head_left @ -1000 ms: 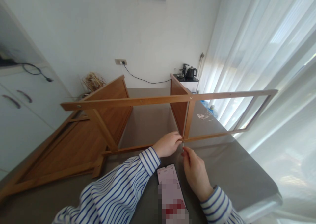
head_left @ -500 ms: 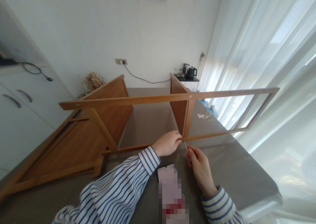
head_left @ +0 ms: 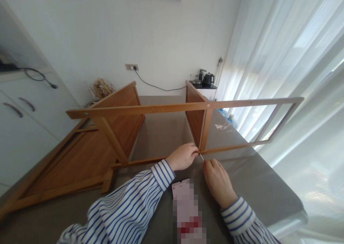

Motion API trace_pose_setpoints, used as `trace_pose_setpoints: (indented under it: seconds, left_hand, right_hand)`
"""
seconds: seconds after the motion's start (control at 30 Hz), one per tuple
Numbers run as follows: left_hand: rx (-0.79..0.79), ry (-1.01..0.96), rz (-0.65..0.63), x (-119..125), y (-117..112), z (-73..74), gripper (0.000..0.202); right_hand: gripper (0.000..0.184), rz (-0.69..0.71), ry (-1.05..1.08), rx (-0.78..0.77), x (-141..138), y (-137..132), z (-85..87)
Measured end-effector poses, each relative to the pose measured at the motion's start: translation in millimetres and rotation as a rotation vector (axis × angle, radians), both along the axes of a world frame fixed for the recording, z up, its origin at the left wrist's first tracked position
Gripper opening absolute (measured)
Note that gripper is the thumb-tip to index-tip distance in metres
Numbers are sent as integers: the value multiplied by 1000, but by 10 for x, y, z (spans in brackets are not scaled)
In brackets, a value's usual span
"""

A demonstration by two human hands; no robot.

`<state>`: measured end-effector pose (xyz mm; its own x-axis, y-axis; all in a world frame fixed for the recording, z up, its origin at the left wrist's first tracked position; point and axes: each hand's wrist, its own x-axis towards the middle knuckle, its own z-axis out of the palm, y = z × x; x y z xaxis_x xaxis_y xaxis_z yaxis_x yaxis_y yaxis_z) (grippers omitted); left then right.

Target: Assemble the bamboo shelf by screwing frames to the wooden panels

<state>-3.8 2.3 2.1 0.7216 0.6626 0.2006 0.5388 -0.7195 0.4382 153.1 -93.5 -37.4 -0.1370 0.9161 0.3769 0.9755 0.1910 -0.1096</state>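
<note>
A wooden shelf frame lies on its side across the table, its shelf panels running away from me. My left hand is closed on the lower rail close to the joint with the middle crosspiece. Just right of it, my right hand pinches a thin metal rod, which looks like a hex key. Its far end meets the rail at that joint; the near end is hidden in my fingers. Beneath my hands lies a phone, its lower part blurred out.
Another wooden panel lies at the left on the grey table. Behind stand a black kettle and dried stalks. White cabinets are on the left, sheer curtains on the right.
My right hand has rolled over, so its back now faces up while it still pinches the rod. My left hand stays at the joint. The frame has shifted very slightly.
</note>
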Motion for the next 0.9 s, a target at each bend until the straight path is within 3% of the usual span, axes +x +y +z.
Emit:
trace_pose_setpoints:
  seconds: [0.13,0.3,0.4,0.6,0.77,0.83,0.9]
  left_hand:
    - [-2,-1,4,4,-3,-8,24]
    - [2,6,3,8,-9,0,25]
    - [10,6,7,7,-9,8,25]
    - [20,7,7,-4,-7,15,23]
    - [12,18,15,-2,-12,-4,24]
    - [11,20,17,1,-14,-8,25]
    - [8,16,7,3,-16,-8,26]
  right_hand:
    - [27,-22,330,-88,-32,38,49]
    - [16,-82,1292,-325,-45,111,116]
    - [16,-108,1597,-460,-82,127,128]
    - [23,-79,1781,-525,-225,102,77]
    - [25,-107,1726,-483,-224,92,35]
    - [22,-115,1513,-372,-190,94,31]
    - [19,-100,1089,-206,-164,93,31]
